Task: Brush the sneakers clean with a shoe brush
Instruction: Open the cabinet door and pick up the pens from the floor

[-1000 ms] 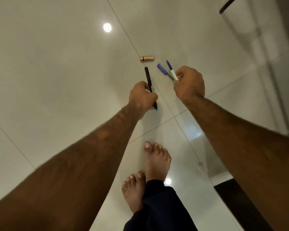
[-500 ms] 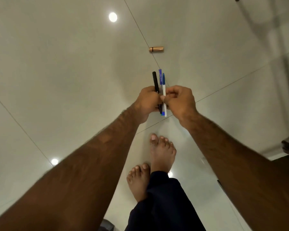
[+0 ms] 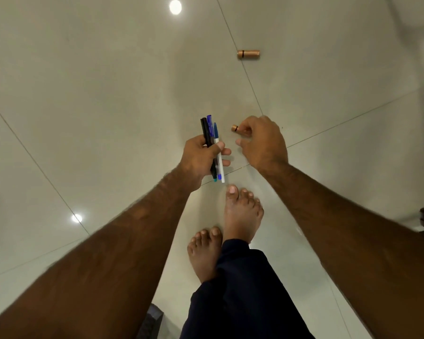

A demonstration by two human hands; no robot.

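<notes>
Pens (image 3: pixel 207 129) sit bunched in our left hand (image 3: pixel 201 155), fingers curled round a black, a blue and a white one just left of frame centre. Our right hand (image 3: pixel 264 143), apart from the left and just right of centre, holds a small copper tube (image 3: pixel 235 128) in its curled fingers, while a second tube (image 3: pixel 248 54) lies on the floor (image 3: pixel 96 94) in the upper right. Where the sneakers and brush are we cannot tell.

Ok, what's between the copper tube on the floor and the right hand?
Head view: bare floor tile with a grout line between the copper tube and the right hand, which pinches a second copper piece.
</notes>
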